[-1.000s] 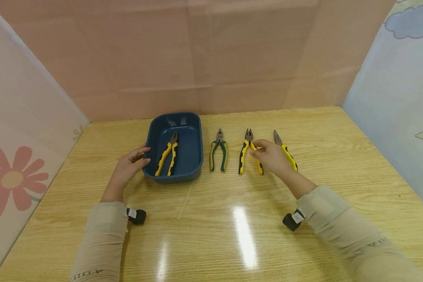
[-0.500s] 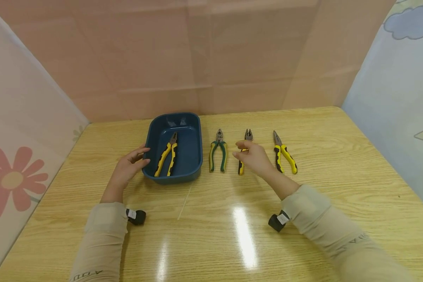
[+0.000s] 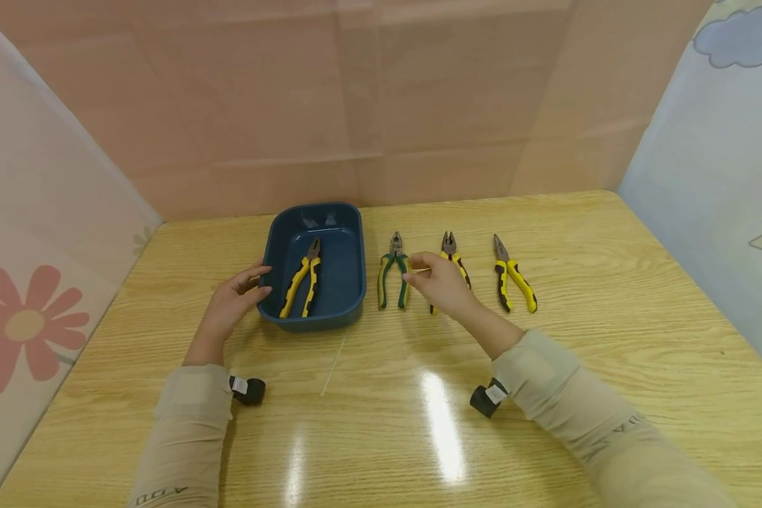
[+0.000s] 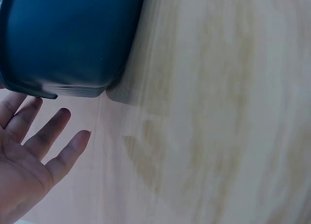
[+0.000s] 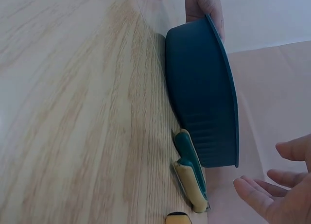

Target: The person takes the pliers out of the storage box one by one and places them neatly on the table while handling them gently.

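Observation:
My left hand touches the left rim of a dark blue plastic bin, its fingers fairly straight in the left wrist view. Inside the bin lie yellow-and-black pliers, handles spread. My right hand holds nothing. Its fingers are loosely bent, the fingertips overlapping the right handle of green-and-yellow combination pliers in the head view; the right wrist view shows them apart from those pliers. Behind the right hand, yellow-and-black combination pliers are partly hidden. Farther right lie yellow-and-black long-nose pliers.
Everything rests on a wood-grain table. A thin pale stick lies in front of the bin. A pinkish cloth wall rises behind the table, and printed panels stand at both sides.
My right hand has moved left, from between the long-nose and the yellow-and-black combination pliers to the green-and-yellow pliers. The long-nose pliers are now uncovered. My left hand and the bin have stayed put.

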A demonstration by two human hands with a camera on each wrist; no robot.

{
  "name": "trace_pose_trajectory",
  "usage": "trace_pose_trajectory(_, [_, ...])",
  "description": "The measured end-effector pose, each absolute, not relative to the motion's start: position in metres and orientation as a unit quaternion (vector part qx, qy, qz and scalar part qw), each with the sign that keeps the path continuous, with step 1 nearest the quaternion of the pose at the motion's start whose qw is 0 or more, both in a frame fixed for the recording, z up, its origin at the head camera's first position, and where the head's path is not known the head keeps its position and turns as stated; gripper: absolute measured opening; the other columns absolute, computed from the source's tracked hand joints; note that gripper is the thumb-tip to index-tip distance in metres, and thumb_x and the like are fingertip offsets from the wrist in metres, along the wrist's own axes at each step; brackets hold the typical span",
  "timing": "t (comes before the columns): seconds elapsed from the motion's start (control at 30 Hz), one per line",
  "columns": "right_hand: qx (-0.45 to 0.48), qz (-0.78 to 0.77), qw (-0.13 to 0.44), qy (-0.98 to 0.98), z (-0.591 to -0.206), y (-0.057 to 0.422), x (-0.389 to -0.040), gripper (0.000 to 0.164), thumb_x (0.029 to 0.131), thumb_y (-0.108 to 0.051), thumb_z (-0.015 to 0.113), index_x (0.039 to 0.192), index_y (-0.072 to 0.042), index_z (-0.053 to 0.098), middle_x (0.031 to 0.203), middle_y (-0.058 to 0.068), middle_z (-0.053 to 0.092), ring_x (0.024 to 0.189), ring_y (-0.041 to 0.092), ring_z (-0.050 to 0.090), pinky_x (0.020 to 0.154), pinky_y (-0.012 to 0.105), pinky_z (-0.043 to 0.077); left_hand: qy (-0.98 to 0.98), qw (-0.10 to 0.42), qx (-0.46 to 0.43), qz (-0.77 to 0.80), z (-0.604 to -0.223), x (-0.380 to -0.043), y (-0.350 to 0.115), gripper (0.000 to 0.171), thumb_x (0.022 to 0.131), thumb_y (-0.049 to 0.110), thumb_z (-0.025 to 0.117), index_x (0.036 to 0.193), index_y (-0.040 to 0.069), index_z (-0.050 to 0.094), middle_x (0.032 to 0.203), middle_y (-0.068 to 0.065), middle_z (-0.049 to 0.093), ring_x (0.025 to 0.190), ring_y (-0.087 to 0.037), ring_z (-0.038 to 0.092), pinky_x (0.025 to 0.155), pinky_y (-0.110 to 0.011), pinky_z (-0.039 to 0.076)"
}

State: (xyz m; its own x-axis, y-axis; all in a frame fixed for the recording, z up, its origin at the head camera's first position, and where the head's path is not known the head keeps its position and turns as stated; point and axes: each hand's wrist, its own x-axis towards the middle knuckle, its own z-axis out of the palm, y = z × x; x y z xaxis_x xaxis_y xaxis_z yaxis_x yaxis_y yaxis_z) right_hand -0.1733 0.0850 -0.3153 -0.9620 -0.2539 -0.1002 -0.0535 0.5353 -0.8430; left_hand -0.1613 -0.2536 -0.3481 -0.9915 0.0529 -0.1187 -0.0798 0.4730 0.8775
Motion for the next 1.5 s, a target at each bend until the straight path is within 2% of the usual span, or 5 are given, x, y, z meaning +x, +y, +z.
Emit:
trace_pose_trajectory(0.57, [-0.107, -0.514, 0.12, 0.843, -0.315, 0.062, -0.173, 0.039, 0.086, -0.016, 0.055, 0.12, -0.001, 0.047, 0.116, 0.014, 0.05, 0.098, 0.023, 0.051, 0.077, 0.034, 0.045, 0.85, 0.062, -0.006, 0.524, -0.35, -0.162, -0.253, 0.051, 0.085, 0.024, 0.056, 0.13, 0.007, 0.039, 0.141, -0.001, 0.021, 0.123, -0.032, 0.025, 0.092, -0.048, 0.03])
trace_pose_trajectory(0.87, [-0.102, -0.524, 0.126, 0.836, -0.313, 0.049, -0.172, 0.036, 0.085, -0.018, 0.056, 0.119, -0.005, 0.049, 0.115, 0.013, 0.05, 0.099, 0.022, 0.05, 0.078, 0.033, 0.044, 0.851, 0.062, -0.007, 0.521, -0.349, -0.162, -0.251, 0.05, 0.086, 0.023, 0.055, 0.13, 0.008, 0.039, 0.141, 0.0, 0.02, 0.123, -0.032, 0.025, 0.091, -0.048, 0.031])
trace_pose_trajectory(1.13, [-0.109, -0.536, 0.134, 0.827, -0.314, 0.036, -0.174, 0.04, 0.085, -0.018, 0.057, 0.12, -0.001, 0.049, 0.112, 0.01, 0.052, 0.098, 0.021, 0.051, 0.077, 0.032, 0.044, 0.862, 0.06, -0.006, 0.504, -0.351, -0.161, -0.255, 0.05, 0.086, 0.026, 0.054, 0.131, 0.008, 0.039, 0.141, -0.002, 0.021, 0.122, -0.032, 0.026, 0.09, -0.049, 0.032])
trace_pose_trajectory(1.5, [-0.102, -0.581, 0.139, 0.796, -0.313, 0.026, -0.177, 0.031, 0.084, -0.014, 0.057, 0.113, -0.004, 0.053, 0.107, 0.01, 0.053, 0.093, 0.02, 0.051, 0.076, 0.029, 0.045, 0.867, 0.062, -0.004, 0.494, -0.349, -0.161, -0.254, 0.049, 0.087, 0.023, 0.053, 0.131, 0.008, 0.039, 0.141, -0.003, 0.021, 0.122, -0.033, 0.026, 0.089, -0.049, 0.033])
